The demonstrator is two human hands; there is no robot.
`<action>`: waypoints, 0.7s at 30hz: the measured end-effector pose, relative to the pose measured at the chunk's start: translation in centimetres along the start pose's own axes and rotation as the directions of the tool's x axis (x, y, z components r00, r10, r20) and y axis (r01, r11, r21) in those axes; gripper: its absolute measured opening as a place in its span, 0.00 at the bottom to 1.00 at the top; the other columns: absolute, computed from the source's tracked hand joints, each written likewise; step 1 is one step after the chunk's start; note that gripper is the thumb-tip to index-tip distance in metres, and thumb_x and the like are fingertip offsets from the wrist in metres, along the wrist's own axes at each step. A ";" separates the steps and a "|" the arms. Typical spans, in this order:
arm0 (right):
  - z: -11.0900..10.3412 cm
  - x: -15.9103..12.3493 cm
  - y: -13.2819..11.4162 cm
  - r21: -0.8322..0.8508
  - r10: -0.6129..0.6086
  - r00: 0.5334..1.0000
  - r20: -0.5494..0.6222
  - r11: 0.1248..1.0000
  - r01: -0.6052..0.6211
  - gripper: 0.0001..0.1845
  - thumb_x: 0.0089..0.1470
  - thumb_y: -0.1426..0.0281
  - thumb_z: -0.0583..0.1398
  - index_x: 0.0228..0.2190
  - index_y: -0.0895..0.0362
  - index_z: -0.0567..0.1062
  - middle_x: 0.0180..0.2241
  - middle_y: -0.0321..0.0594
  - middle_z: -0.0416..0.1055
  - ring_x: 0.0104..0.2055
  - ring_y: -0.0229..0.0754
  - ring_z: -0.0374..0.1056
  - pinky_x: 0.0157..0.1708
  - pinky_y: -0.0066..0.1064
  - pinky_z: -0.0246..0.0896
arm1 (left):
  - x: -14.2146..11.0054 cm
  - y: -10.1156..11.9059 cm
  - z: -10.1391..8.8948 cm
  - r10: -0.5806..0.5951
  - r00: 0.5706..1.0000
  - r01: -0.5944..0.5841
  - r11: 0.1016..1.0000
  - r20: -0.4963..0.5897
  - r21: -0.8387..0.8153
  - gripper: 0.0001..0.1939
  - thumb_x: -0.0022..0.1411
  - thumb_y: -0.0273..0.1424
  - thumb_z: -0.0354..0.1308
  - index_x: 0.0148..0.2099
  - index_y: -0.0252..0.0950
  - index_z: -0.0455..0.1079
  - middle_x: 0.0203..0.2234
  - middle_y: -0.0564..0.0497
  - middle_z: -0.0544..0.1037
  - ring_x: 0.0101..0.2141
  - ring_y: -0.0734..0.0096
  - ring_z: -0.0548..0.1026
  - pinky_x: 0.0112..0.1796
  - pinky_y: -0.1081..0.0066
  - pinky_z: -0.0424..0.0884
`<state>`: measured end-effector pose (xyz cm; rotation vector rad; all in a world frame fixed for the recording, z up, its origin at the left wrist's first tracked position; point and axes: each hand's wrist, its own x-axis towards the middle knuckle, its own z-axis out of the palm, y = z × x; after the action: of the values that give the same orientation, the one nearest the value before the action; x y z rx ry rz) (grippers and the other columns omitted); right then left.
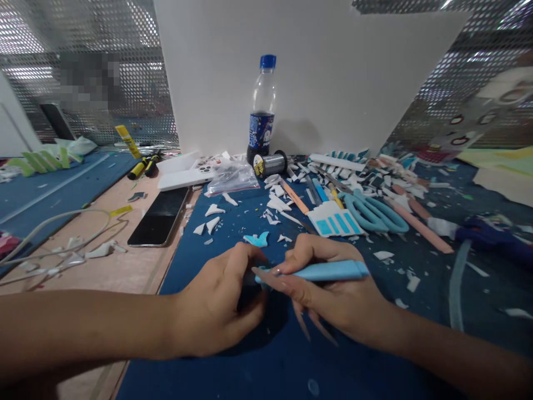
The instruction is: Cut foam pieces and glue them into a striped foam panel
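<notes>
Blue tool (pixel 328 271) finger-pinched in our right hand (pixel 339 286), likely for control, faces our curled left hand (pixel 216 300), its hold unclear.

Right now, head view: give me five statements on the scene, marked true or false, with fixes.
1. The right hand holds a light-blue tool. True.
2. The left hand lies flat with its fingers spread. False: they are curled inward; what they grip is mostly hidden.
3. The bottle has lost its cap. False: a blue one is on it.
4. A spool lies on its side by the bottle. True.
5. The scissors lie to the left of the dark-screened phone. False: they lie to its right.
</notes>
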<state>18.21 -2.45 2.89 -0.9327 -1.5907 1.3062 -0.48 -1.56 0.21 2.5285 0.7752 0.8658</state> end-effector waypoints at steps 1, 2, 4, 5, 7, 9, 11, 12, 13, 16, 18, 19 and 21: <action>-0.1 0.0 0.0 0.031 0.035 0.999 0.029 0.999 -0.036 0.13 0.50 0.65 0.63 0.21 0.56 0.66 0.16 0.30 0.64 0.15 0.30 0.63 0.14 0.20 0.58 | 0.0 0.1 -0.1 0.010 1.000 -0.010 0.999 -0.016 -0.042 0.16 0.58 0.25 0.49 0.48 0.36 0.50 0.34 0.46 0.70 0.31 0.69 0.72 0.28 0.72 0.70; -0.2 0.0 0.0 0.065 0.076 0.995 0.064 0.995 -0.080 0.14 0.51 0.63 0.62 0.22 0.56 0.67 0.17 0.32 0.66 0.16 0.32 0.64 0.14 0.22 0.60 | -0.1 0.1 -0.3 0.031 0.999 -0.034 0.996 -0.038 -0.083 0.17 0.58 0.26 0.49 0.49 0.35 0.49 0.32 0.48 0.69 0.30 0.70 0.71 0.27 0.73 0.69; -0.4 -0.1 0.1 0.095 0.121 0.986 0.116 0.987 -0.133 0.16 0.54 0.58 0.58 0.24 0.56 0.68 0.18 0.34 0.67 0.17 0.34 0.65 0.16 0.24 0.63 | -0.1 0.1 -0.4 0.096 0.992 -0.107 0.984 -0.082 -0.141 0.21 0.57 0.28 0.50 0.52 0.33 0.49 0.30 0.49 0.67 0.27 0.71 0.69 0.25 0.74 0.68; -0.4 -0.1 0.1 0.074 0.121 0.986 0.113 0.989 -0.129 0.17 0.55 0.57 0.56 0.24 0.57 0.69 0.17 0.34 0.66 0.17 0.34 0.65 0.16 0.24 0.62 | -0.2 0.1 -0.4 0.122 0.987 -0.137 0.978 -0.100 -0.159 0.23 0.56 0.28 0.51 0.53 0.31 0.49 0.30 0.48 0.66 0.26 0.72 0.68 0.24 0.75 0.67; -0.2 -0.2 0.0 -0.029 0.081 0.995 0.050 0.996 -0.080 0.18 0.54 0.56 0.56 0.22 0.56 0.68 0.15 0.31 0.62 0.15 0.32 0.60 0.14 0.23 0.57 | -0.3 0.0 -0.3 0.130 0.986 -0.151 0.965 -0.108 -0.216 0.26 0.55 0.30 0.52 0.54 0.30 0.48 0.29 0.49 0.65 0.25 0.73 0.67 0.23 0.74 0.65; 0.1 -0.3 -0.2 -0.140 0.027 0.998 -0.050 0.990 -0.034 0.18 0.51 0.58 0.60 0.19 0.56 0.65 0.14 0.29 0.59 0.14 0.30 0.56 0.12 0.22 0.52 | -0.2 -0.1 -0.3 0.098 0.991 -0.122 0.937 -0.090 -0.326 0.25 0.56 0.32 0.51 0.54 0.30 0.48 0.28 0.50 0.64 0.23 0.74 0.65 0.22 0.74 0.62; 0.4 -0.4 -0.4 -0.204 -0.022 0.988 -0.156 0.979 -0.010 0.18 0.47 0.60 0.63 0.18 0.56 0.63 0.14 0.28 0.58 0.14 0.29 0.54 0.12 0.22 0.49 | -0.1 -0.2 -0.3 0.070 0.993 -0.102 0.905 -0.091 -0.414 0.23 0.59 0.35 0.49 0.53 0.32 0.48 0.26 0.52 0.63 0.21 0.76 0.62 0.21 0.74 0.58; 0.5 -0.4 -0.5 -0.228 -0.044 0.979 -0.201 0.974 -0.003 0.17 0.46 0.61 0.64 0.19 0.56 0.64 0.14 0.27 0.59 0.14 0.29 0.54 0.12 0.22 0.50 | 0.0 -0.2 -0.3 0.063 0.993 -0.100 0.895 -0.100 -0.435 0.22 0.61 0.37 0.48 0.53 0.32 0.49 0.26 0.52 0.63 0.21 0.76 0.62 0.20 0.74 0.58; 0.6 -0.5 -0.6 -0.261 -0.071 0.970 -0.232 0.965 0.008 0.17 0.46 0.61 0.64 0.19 0.56 0.64 0.14 0.28 0.59 0.14 0.29 0.55 0.12 0.22 0.50 | 0.0 -0.3 -0.3 0.053 0.992 -0.100 0.886 -0.116 -0.452 0.21 0.63 0.39 0.46 0.53 0.32 0.49 0.25 0.52 0.63 0.21 0.75 0.62 0.20 0.74 0.57; 0.5 -0.5 -0.4 -0.471 -0.193 0.965 -0.176 0.877 0.090 0.16 0.50 0.62 0.63 0.18 0.56 0.66 0.13 0.28 0.60 0.14 0.29 0.56 0.13 0.22 0.48 | 0.1 -0.3 -0.5 0.039 0.987 -0.111 0.865 -0.154 -0.489 0.18 0.65 0.41 0.43 0.50 0.33 0.53 0.24 0.51 0.63 0.22 0.73 0.63 0.21 0.73 0.58; 0.3 -0.6 -0.1 -0.645 -0.305 0.952 -0.027 0.733 0.216 0.17 0.54 0.64 0.59 0.17 0.56 0.65 0.12 0.28 0.59 0.14 0.29 0.54 0.14 0.23 0.45 | 0.1 -0.3 -0.6 0.045 0.990 -0.108 0.861 -0.136 -0.496 0.15 0.66 0.40 0.42 0.48 0.35 0.54 0.23 0.53 0.63 0.22 0.73 0.64 0.22 0.73 0.59; 0.2 -0.7 0.1 -0.704 -0.340 0.938 0.065 0.651 0.284 0.17 0.57 0.65 0.57 0.18 0.56 0.65 0.12 0.28 0.58 0.13 0.29 0.53 0.15 0.24 0.44 | 0.1 -0.3 -0.7 0.057 0.991 -0.108 0.869 -0.119 -0.482 0.14 0.67 0.40 0.42 0.48 0.35 0.55 0.22 0.53 0.63 0.22 0.73 0.64 0.21 0.74 0.59; 0.1 -0.8 0.5 -0.757 -0.354 0.910 0.217 0.527 0.385 0.18 0.60 0.66 0.52 0.20 0.56 0.64 0.13 0.28 0.60 0.14 0.29 0.53 0.16 0.26 0.43 | 0.2 -0.3 -0.8 0.087 0.990 -0.129 0.891 -0.115 -0.434 0.13 0.67 0.38 0.42 0.47 0.35 0.55 0.20 0.54 0.62 0.21 0.74 0.65 0.20 0.75 0.59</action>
<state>18.39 -3.11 2.22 -0.9749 -2.3041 0.2502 -0.94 -1.14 0.74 2.1517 0.4041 1.0664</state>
